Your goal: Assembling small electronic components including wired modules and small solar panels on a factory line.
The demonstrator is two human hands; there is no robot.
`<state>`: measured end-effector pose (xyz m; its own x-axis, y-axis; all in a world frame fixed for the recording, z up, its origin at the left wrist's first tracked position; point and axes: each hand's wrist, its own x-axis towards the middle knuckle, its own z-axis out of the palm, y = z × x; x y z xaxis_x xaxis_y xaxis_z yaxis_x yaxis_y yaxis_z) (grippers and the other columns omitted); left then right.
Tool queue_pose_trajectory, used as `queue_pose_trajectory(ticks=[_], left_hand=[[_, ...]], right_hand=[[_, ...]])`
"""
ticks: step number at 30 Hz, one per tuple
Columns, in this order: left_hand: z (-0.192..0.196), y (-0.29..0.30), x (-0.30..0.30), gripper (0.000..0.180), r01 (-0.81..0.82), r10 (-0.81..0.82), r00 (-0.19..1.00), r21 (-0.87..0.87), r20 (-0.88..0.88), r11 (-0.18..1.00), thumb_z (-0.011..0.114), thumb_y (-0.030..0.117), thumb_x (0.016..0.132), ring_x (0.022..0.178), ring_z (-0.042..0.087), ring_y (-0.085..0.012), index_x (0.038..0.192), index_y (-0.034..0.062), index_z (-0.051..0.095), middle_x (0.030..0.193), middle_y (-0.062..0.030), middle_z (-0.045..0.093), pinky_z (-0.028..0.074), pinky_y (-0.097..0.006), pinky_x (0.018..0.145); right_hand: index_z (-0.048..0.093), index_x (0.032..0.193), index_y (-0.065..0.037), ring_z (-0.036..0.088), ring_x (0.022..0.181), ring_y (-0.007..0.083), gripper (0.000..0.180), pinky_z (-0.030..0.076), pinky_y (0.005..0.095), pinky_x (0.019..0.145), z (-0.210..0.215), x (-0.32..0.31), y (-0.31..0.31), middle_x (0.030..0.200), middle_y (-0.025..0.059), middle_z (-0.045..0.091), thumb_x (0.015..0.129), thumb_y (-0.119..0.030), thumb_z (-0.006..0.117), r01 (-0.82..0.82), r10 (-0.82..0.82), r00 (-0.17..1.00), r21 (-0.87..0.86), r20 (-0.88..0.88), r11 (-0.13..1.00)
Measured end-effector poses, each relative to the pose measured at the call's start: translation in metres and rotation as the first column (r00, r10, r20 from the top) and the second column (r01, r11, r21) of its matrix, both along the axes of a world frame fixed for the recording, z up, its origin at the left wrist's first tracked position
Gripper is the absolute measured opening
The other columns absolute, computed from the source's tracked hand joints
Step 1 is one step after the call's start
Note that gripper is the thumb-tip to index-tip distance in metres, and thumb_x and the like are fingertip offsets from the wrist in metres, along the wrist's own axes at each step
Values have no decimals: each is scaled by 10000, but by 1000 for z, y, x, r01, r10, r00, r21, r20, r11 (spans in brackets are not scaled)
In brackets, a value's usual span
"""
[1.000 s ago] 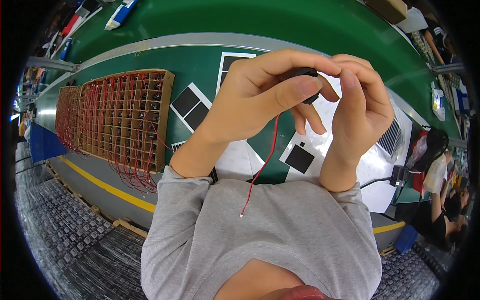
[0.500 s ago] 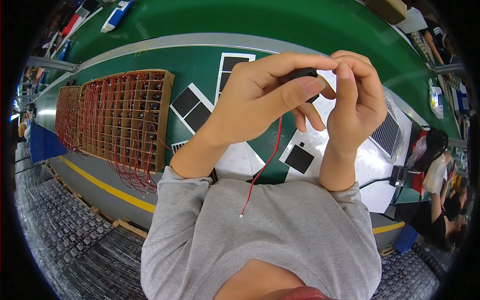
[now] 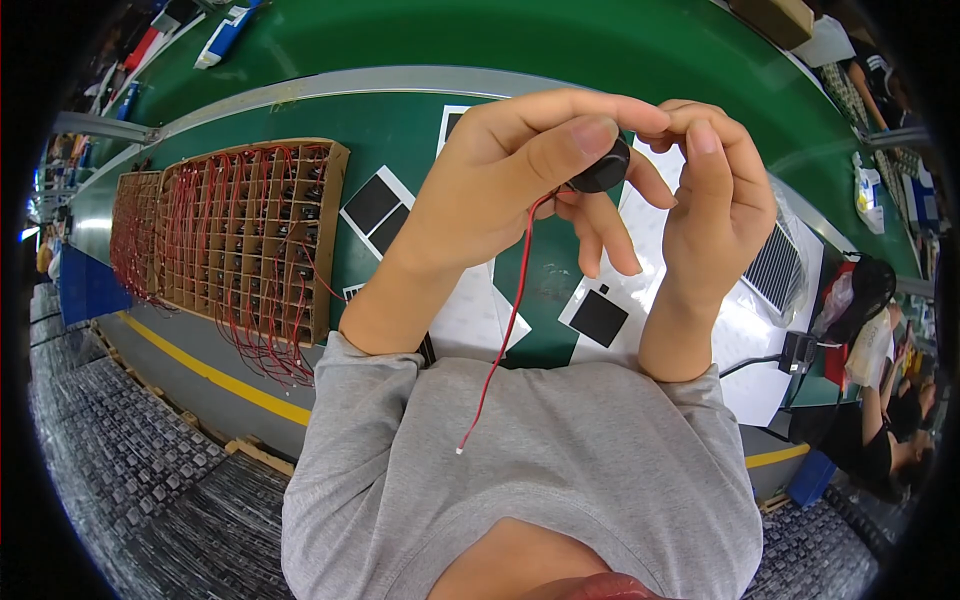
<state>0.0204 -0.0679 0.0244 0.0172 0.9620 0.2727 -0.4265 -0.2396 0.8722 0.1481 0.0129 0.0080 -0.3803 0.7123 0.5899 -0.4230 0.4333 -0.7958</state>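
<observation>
Head view: a cardboard grid tray (image 3: 240, 240) strung with red wires lies left on the green table (image 3: 400, 110). Your left hand (image 3: 490, 190) pinches a small black disc (image 3: 603, 167) trailing a red wire (image 3: 505, 335); your right hand (image 3: 715, 210) fingertips close on the disc's far edge.

A: The small round part (image 3: 603, 167) pinched between the left hand (image 3: 500, 190) and the right hand (image 3: 715, 215) — what's it made of?

B: It looks like black plastic with a slight sheen. The red wire (image 3: 505, 330) hanging from it has smooth, glossy insulation and a bare tip.

A: And the grid tray (image 3: 235, 245) off to the left of the left hand?

B: Brown cardboard, matt and rough-edged. The belt (image 3: 400, 120) beyond both hands is smooth green with a dull shine. Below the hands, the black squares (image 3: 598, 318) sit on white paper-like sheets, and the grey sleeves (image 3: 370, 400) are soft, matt knit cloth.
</observation>
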Motion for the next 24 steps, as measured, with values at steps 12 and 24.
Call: queue_pose_trajectory(ticks=[12, 24], left_hand=[[-1, 2, -3, 548, 47, -47, 998, -7, 33, 999, 290, 356, 905, 452, 583, -243, 1117, -142, 370, 835, -329, 537, 450, -243, 359], [-1, 3, -3, 531, 95, -91, 991, -39, 100, 995, 274, 339, 909, 442, 578, -254, 1100, -147, 369, 813, -312, 536, 460, -262, 349]], right_hand=[[562, 866, 54, 516, 735, 116, 97, 409, 208, 649, 2, 1, -3, 844, 90, 578, 780, 14, 542, 16, -17, 1000, 60, 16, 998], [579, 828, 49, 510, 679, 106, 109, 395, 192, 604, 3, 2, -7, 801, 89, 590, 720, 63, 566, 123, -129, 991, 129, 38, 984]])
